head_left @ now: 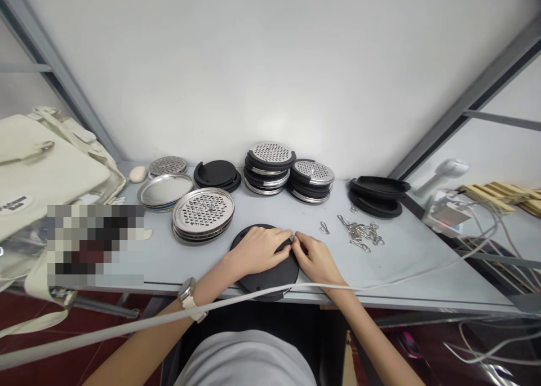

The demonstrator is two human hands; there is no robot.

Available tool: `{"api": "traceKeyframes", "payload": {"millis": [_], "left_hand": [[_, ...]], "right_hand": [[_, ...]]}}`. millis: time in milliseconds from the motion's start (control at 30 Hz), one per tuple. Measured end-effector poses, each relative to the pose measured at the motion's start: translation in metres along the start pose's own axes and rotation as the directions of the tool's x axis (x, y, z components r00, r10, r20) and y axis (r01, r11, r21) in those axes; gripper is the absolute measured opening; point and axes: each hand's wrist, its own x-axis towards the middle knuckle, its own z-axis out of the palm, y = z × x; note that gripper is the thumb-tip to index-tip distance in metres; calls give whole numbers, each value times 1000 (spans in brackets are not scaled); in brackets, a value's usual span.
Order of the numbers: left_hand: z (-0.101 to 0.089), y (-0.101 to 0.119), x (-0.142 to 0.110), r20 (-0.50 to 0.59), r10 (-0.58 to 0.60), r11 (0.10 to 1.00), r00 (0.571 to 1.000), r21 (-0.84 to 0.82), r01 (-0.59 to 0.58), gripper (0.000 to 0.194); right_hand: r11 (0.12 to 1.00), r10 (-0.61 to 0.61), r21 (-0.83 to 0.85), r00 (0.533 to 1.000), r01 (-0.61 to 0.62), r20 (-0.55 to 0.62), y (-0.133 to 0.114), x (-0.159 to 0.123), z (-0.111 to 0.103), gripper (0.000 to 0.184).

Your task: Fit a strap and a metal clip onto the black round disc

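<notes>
Disc [270,278], one, round, matte black, under left hand [260,251], grip unclear; right hand [315,257] pinches narrowly, two o'clock, item unclear; two silver-and-black grater stacks [270,165], twelve-to-one.

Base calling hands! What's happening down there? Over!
Left hand lying on round, flat black disc. Right hand at disc's edge, fingertips close to left's. Long white cable crosses view in front. Over.

Open tabletop [408,253] beside clips [362,232], stacks [267,174] along wall [270,65] — cable [308,285] (white) across front
</notes>
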Motion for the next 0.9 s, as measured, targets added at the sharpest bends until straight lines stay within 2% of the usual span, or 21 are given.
{"api": "traceKeyframes", "payload": {"millis": [567,900], "left_hand": [[0,0,0,8,20,1000,1000,21,-20,29],[0,-1,0,23,16,1000,1000,17,-16,29]], "right_hand": [[1000,10,-2,1000,-11,-8,-1,0,-1,29],[989,47,138,999,-50,20,3,0,-3,34]]}}
